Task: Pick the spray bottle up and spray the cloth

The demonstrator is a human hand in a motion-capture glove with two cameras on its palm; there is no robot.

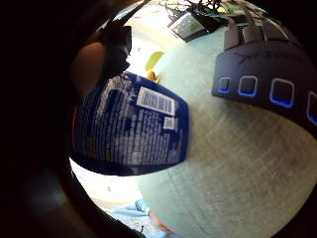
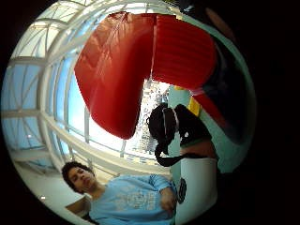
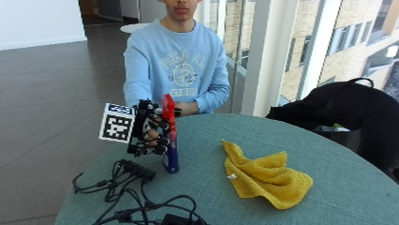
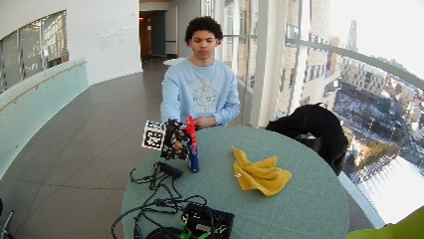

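My gloved right hand (image 3: 151,129) sits left of centre in the outside view, its fingers curled round the neck of the spray bottle (image 3: 169,140), just under the red trigger head (image 3: 168,108). The bottle stands upright, its dark blue body below my fingers; its base looks to be on the green round worktop (image 3: 324,154) or only just clear of it, and I cannot tell which from here. The red head points toward the right of the frame.

The yellow cloth (image 3: 265,176) lies crumpled on the worktop right of centre, near the bottle but apart from it, with nothing touching it. My bare left hand (image 3: 186,108) rests at the far edge of the worktop, just behind the bottle's top.

In the little finger side palm view the blue bottle body (image 1: 131,126) with its white printed label fills the middle, close to my palm, with the worktop's green weave beside it and a black box with blue-lit squares (image 1: 267,82) lying on that surface. In the thumb side palm view the red trigger head (image 2: 140,61) looms large against the windows.

At the lower left of the outside view a black cable bundle (image 3: 128,187) sprawls over the worktop, and a black bag (image 3: 349,110) sits beyond its right edge.
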